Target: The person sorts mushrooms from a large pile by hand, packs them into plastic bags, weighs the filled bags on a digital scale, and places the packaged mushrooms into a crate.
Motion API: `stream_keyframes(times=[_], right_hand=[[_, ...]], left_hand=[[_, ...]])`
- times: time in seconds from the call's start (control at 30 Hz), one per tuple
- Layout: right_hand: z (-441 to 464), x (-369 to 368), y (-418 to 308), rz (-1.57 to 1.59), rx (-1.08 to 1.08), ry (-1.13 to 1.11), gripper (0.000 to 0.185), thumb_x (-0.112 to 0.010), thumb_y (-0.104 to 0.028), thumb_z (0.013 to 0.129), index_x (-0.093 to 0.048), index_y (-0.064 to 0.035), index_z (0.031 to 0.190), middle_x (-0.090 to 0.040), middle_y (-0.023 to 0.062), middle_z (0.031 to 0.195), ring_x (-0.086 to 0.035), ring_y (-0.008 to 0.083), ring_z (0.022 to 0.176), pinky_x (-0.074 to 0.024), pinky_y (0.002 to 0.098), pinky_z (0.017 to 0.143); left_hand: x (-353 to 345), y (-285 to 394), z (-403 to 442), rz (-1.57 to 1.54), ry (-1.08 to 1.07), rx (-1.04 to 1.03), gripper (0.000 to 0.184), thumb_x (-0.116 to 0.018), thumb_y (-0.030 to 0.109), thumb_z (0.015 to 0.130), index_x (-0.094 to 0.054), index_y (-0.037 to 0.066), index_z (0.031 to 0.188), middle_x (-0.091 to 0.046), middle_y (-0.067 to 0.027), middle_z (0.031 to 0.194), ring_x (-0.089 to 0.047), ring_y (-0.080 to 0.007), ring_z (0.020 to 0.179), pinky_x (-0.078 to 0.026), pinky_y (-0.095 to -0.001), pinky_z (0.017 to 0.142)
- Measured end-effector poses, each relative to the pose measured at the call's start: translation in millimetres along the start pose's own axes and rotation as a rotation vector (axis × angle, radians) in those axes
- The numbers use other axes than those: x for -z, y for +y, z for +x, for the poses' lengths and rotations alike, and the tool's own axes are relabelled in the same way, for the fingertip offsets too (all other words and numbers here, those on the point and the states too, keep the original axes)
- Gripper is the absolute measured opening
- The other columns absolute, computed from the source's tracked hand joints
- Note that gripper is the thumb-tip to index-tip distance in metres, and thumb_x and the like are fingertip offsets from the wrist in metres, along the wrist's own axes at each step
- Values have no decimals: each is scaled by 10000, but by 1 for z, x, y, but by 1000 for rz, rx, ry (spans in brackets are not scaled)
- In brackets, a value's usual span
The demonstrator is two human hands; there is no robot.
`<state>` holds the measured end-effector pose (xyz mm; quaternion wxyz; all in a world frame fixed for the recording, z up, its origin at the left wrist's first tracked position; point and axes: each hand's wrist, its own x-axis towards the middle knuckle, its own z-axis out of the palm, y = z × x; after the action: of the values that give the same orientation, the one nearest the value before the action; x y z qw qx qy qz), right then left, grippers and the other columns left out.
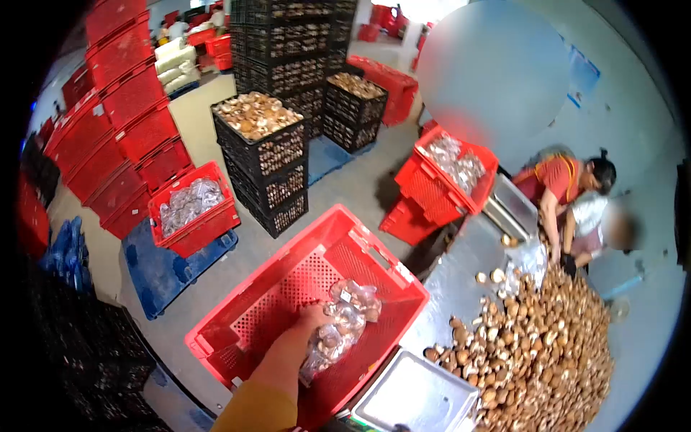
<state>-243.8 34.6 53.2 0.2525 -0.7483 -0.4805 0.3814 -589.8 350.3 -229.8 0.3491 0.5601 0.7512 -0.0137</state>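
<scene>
My left hand (314, 317), at the end of a yellow sleeve, reaches down into a large red crate (281, 252). Its fingers are closed at the edge of a clear plastic bag of mushrooms (338, 338), partly hidden by the bag. Further such bags lie against this one along the right side of the crate. My right hand is out of view. Right of the crate, a shiny metal weighing tray (416, 394) stands beside a large heap of loose brown mushrooms (540, 353) on a metal table (461, 277).
Two people work at the heap's far side; one person's arm (551, 223) reaches into it. Red crates of bagged mushrooms (191, 209) (450, 173) stand left and beyond the table. Black crates of mushrooms (263, 155) and tall red stacks (133, 108) stand behind. A blue pallet (155, 277) lies left.
</scene>
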Motion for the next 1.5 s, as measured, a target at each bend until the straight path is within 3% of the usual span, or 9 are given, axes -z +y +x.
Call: stream_keyframes(times=[0.13,0.2,0.33,0.43,0.63,0.8,1.13,1.3,1.5], right_hand=[[-10,-12,33,-22,33,91,181,-573,-71,906,-644,-6,1059,-678,130,959,-633,177,862,-510,306,780],[-13,-7,10,-12,36,86,200,-603,-163,915,-666,-29,1049,-690,155,952,-662,246,902,-527,367,811],[-10,2,1,22,94,93,186,-579,-76,902,-633,5,1059,-663,179,1013,-661,321,899,-525,374,779],[-17,12,4,112,60,174,156,-604,-78,892,-640,17,1010,-665,172,951,-655,286,840,-516,339,748],[-52,40,85,424,-459,467,103,-572,-96,938,-627,-11,955,-619,30,804,-557,103,745,-478,263,690],[-56,62,191,499,-490,658,65,-604,-57,890,-564,-18,858,-542,-6,770,-496,78,690,-433,228,658],[-65,82,256,-245,-200,362,177,-707,-89,729,-592,-48,857,-555,126,881,-565,326,915,-467,400,778],[-73,143,241,253,-134,571,104,-692,-42,826,-593,-14,836,-539,36,708,-472,121,603,-404,269,571],[-99,212,217,612,-154,472,93,-671,-41,873,-587,-16,906,-493,-78,696,-424,15,630,-348,187,556]], left_hand=[[-87,-100,76,-501,-49,-330,726,-768,376,670,-519,118,1301,-662,-199,1085,-652,-348,963,-514,-428,837],[4,-39,-25,-575,-147,-43,630,-747,310,712,-533,91,1263,-666,-193,1057,-657,-318,952,-513,-400,848],[-13,-58,-23,-329,362,-338,579,-695,204,808,-480,22,1314,-613,-160,1177,-606,-274,1059,-476,-349,934],[-17,-63,-28,-853,192,-298,565,-640,146,879,-414,-14,1372,-540,-155,1289,-541,-249,1156,-435,-343,986],[38,-23,-134,-865,221,-349,460,-536,105,964,-395,-21,1383,-471,-162,1367,-463,-232,1242,-385,-342,1030],[73,69,-227,-889,253,-451,406,-510,74,965,-428,-30,1349,-529,-175,1287,-527,-216,1150,-405,-328,1005],[-9,231,-421,-616,-306,-882,186,-579,-31,885,-631,-13,1062,-662,-89,992,-630,-165,923,-488,-278,846],[-84,257,-475,-529,-602,-838,208,-609,-29,869,-639,9,1071,-670,-84,982,-639,-168,929,-495,-282,823],[-167,278,-488,-629,-987,-590,369,-553,57,942,-501,-17,1300,-554,-100,1296,-522,-183,1195,-407,-294,996]])
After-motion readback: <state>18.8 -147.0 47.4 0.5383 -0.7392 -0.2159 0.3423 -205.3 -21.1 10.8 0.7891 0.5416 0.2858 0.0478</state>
